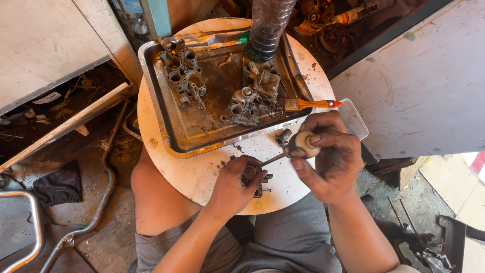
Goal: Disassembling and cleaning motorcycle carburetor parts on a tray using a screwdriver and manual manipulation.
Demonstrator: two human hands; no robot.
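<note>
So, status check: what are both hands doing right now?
Left hand pins small metal part on round table. Right hand grips screwdriver, tip at part. Nothing blocking.

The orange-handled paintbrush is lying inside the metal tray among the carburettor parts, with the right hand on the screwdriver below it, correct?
Not quite. In the head view the orange-handled paintbrush rests across the right rim of the metal tray, its handle sticking out over the round white table. The right hand does grip the round-handled screwdriver below it.
</note>
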